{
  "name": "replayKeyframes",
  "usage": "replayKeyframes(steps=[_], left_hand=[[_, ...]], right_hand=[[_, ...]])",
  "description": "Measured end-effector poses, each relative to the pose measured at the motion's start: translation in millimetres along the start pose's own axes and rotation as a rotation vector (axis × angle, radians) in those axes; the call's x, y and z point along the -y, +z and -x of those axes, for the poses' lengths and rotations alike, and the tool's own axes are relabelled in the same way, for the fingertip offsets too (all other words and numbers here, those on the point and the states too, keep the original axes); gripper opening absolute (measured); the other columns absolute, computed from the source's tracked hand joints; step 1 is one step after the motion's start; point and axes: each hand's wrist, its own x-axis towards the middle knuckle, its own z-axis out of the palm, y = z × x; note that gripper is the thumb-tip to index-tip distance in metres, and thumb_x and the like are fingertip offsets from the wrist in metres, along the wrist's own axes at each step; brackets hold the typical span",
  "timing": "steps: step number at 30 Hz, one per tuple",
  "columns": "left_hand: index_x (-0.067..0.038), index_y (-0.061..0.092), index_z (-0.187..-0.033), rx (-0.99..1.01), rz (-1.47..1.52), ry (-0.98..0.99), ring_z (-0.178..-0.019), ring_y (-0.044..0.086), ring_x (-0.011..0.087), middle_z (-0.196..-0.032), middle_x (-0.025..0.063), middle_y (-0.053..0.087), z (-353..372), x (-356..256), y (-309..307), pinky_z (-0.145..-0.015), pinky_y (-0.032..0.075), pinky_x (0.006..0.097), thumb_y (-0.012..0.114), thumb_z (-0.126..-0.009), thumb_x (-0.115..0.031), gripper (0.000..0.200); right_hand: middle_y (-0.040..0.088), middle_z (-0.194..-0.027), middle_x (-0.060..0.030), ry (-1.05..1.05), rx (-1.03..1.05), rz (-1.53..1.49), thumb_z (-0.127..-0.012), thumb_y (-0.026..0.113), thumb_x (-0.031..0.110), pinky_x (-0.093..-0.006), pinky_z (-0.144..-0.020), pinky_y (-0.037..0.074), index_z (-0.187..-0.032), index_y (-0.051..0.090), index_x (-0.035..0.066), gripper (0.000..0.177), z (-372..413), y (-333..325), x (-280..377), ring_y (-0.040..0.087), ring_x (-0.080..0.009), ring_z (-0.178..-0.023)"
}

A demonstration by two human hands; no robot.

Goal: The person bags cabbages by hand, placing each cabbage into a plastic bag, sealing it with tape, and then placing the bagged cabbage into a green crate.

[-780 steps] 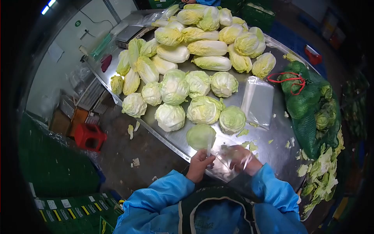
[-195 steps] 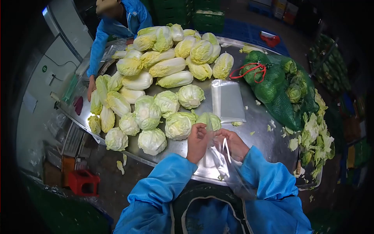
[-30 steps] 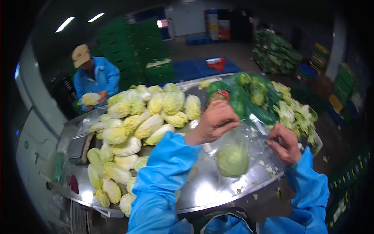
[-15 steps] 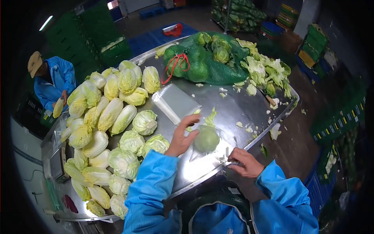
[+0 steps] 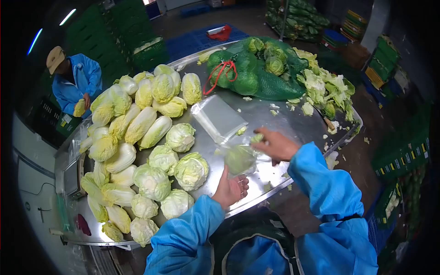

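A round cabbage in a clear plastic bag (image 5: pixel 240 160) sits on the metal table near its front edge. My left hand (image 5: pixel 231 189) is beside its lower left, palm turned up and fingers spread, holding nothing. At the upper right of the bag is my right hand (image 5: pixel 276 145), its fingers curled and partly blurred; what they hold, if anything, cannot be made out. A stack of clear bags (image 5: pixel 219 118) lies just behind. Round cabbages (image 5: pixel 191 171) stand to the left, with long napa cabbages (image 5: pixel 141 127) beyond them.
A green net sack (image 5: pixel 256 78) of cabbages with a red tie lies at the back. Loose leaves (image 5: pixel 323 87) are piled at the right. A co-worker in blue (image 5: pixel 85 75) holds a vegetable at the far left. A scale (image 5: pixel 73 176) stands at the left edge.
My left hand has moved from above the cabbage to its lower left. My right hand has risen from the table edge to the bag's upper right. The view has shifted slightly.
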Motion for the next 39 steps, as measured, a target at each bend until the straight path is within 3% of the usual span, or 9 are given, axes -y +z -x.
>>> replayKeyframes(steps=[6,9,11,13,15,20,24,32,39], left_hand=[[-0.005,0.055,-0.084,0.053,-0.054,0.027,-0.067,0.053,0.0181,-0.076,0.0058,0.056,-4,-19,-8,-0.057,0.042,0.0281,0.044,-0.083,-0.059,0.056],[-0.005,0.054,-0.085,-0.116,-0.057,0.153,-0.067,0.053,0.0172,-0.075,0.005,0.055,-1,0,11,-0.056,0.042,0.0273,0.049,-0.088,-0.041,0.037],[-0.007,0.054,-0.088,-0.057,0.055,0.131,-0.067,0.053,0.0172,-0.075,0.0045,0.054,-4,4,-9,-0.058,0.044,0.0285,0.051,-0.089,-0.03,0.024],[-0.008,0.054,-0.089,-0.04,0.205,0.172,-0.067,0.053,0.0172,-0.073,0.0039,0.054,0,7,-18,-0.059,0.044,0.0286,0.052,-0.089,-0.029,0.021],[-0.009,0.054,-0.087,-0.017,0.324,0.181,-0.067,0.054,0.0177,-0.072,0.0032,0.055,13,12,-30,-0.06,0.045,0.0288,0.05,-0.09,-0.03,0.021],[-0.009,0.055,-0.082,0.129,0.31,0.145,-0.07,0.056,0.0174,-0.074,0.0029,0.057,22,13,-28,-0.062,0.046,0.0279,0.048,-0.091,-0.031,0.025],[-0.008,0.055,-0.078,0.031,0.178,0.176,-0.07,0.055,0.0173,-0.072,0.0043,0.056,24,5,-5,-0.062,0.046,0.0288,0.049,-0.09,-0.034,0.029],[-0.009,0.052,-0.085,0.102,0.218,-0.005,-0.077,0.054,0.0245,-0.087,0.0076,0.055,34,4,3,-0.067,0.044,0.0383,0.048,-0.081,-0.06,0.051],[-0.005,0.053,-0.093,0.121,0.172,0.119,-0.082,0.057,0.0219,-0.086,0.0071,0.059,14,3,5,-0.076,0.046,0.0357,0.047,-0.09,-0.02,0.017]], right_hand=[[0.058,-0.064,-0.017,0.093,0.346,0.217,-0.082,0.057,0.027,-0.0323,-0.041,0.045,-0.118,0.043,-0.001,0.048,0,36,0,0.054,-0.0212,-0.04],[0.059,-0.066,-0.0162,0.078,0.325,0.378,-0.082,0.056,0.024,-0.0329,-0.046,0.046,-0.107,0.052,0.0,0.035,-2,42,-15,0.056,-0.0211,-0.044],[0.059,-0.064,-0.0144,-0.27,0.07,0.416,-0.082,0.055,0.022,-0.034,-0.048,0.046,-0.097,0.058,0.001,0.026,-17,40,-58,0.058,-0.021,-0.049],[0.058,-0.065,-0.0117,0.133,0.038,0.115,-0.084,0.051,0.018,-0.0314,-0.046,0.044,-0.091,0.059,-0.001,0.021,-10,17,-27,0.056,-0.0166,-0.051],[0.057,-0.063,-0.01,0.179,-0.074,-0.046,-0.085,0.05,0.016,-0.0297,-0.043,0.043,-0.092,0.058,-0.004,0.022,-11,2,-34,0.054,-0.0143,-0.051],[0.057,-0.098,-0.025,-0.106,-0.193,0.258,-0.08,0.057,0.044,-0.0403,-0.078,0.046,-0.106,0.05,-0.005,0.056,-11,8,-4,0.058,-0.0372,-0.089],[0.056,-0.099,-0.0249,-0.281,-0.245,0.617,-0.079,0.059,0.045,-0.0416,-0.077,0.046,-0.107,0.048,-0.005,0.059,-17,28,34,0.058,-0.0377,-0.089],[0.06,-0.075,-0.0211,-0.238,-0.2,0.838,-0.076,0.054,0.013,-0.0501,-0.063,0.044,-0.085,0.051,0.0,0.016,-47,21,35,0.059,-0.0392,-0.072],[0.06,-0.075,-0.0224,-0.154,-0.213,0.81,-0.076,0.053,0.009,-0.0498,-0.065,0.043,-0.088,0.053,0.001,0.015,-51,9,35,0.058,-0.0409,-0.074]])
